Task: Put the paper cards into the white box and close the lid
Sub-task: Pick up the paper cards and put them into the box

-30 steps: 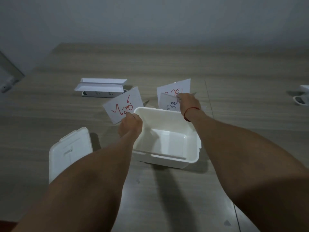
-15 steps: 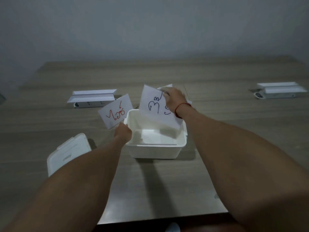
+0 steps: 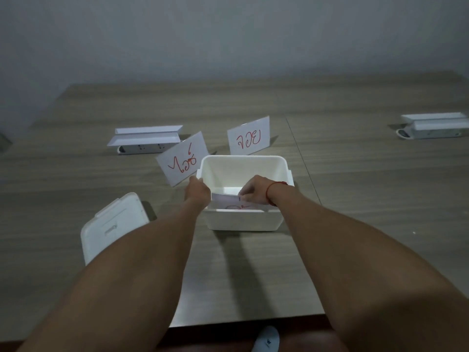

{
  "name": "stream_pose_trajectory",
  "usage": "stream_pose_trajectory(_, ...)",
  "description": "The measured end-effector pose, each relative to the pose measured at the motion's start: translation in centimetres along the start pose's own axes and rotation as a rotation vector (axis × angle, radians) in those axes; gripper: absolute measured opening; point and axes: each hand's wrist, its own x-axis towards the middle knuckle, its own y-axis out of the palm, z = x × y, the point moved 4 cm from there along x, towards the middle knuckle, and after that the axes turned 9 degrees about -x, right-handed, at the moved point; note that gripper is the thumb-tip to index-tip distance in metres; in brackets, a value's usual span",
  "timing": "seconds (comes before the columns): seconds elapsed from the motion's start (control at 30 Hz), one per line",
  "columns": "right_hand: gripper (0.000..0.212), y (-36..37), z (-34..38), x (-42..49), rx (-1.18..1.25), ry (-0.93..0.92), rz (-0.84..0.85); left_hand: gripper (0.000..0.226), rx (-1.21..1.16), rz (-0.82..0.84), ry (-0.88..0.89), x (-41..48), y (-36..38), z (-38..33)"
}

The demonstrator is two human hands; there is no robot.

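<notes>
The open white box (image 3: 243, 222) sits in the middle of the wooden table. My right hand (image 3: 253, 190) is down inside it, fingers closed on a paper card (image 3: 228, 199) that lies low against the near wall. My left hand (image 3: 196, 190) is at the box's left rim and holds a card with red writing (image 3: 181, 158) up beside the box. A third card with red writing (image 3: 248, 135) stands on the table just behind the box. The white lid (image 3: 113, 224) lies flat to the left, partly behind my left forearm.
A white power strip under a folded white paper (image 3: 144, 141) lies at the back left. A similar strip with paper (image 3: 434, 125) is at the far right. The near table edge (image 3: 243, 321) runs just under my forearms, with a shoe (image 3: 266, 340) below it.
My right hand has carried its card from above the box's back rim down into the box. The red card behind the box is now uncovered. My left hand still holds its card up.
</notes>
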Motion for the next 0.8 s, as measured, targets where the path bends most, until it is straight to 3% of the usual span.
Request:
stream_pose_trajectory(0.1,0.024,-0.6,0.2,0.0,-0.018,0.043,0.021,0.036,-0.007,0.015,0.009,0.1,-0.3,0.0)
stream_pose_trajectory(0.33,0.036,-4.1,0.4,3.0,-0.071,0.1,-0.31,0.039,0.024,-0.094,0.149,3.5,-3.4,-0.8)
stream_pose_trajectory(0.47,0.047,-4.8,0.9,6.2,-0.289,0.114,-0.375,0.037,0.141,-0.204,0.176,6.8,-5.1,-1.5)
stream_pose_trajectory(0.67,0.027,-4.2,0.7,10.9,-0.322,0.061,-0.353,0.037,0.304,-0.294,0.23,10.6,-5.4,-3.1)
stream_pose_trajectory(0.8,0.023,-4.9,1.4,13.4,-0.32,-0.035,-0.375,0.036,0.373,-0.26,0.296,13.9,-4.7,-3.1)
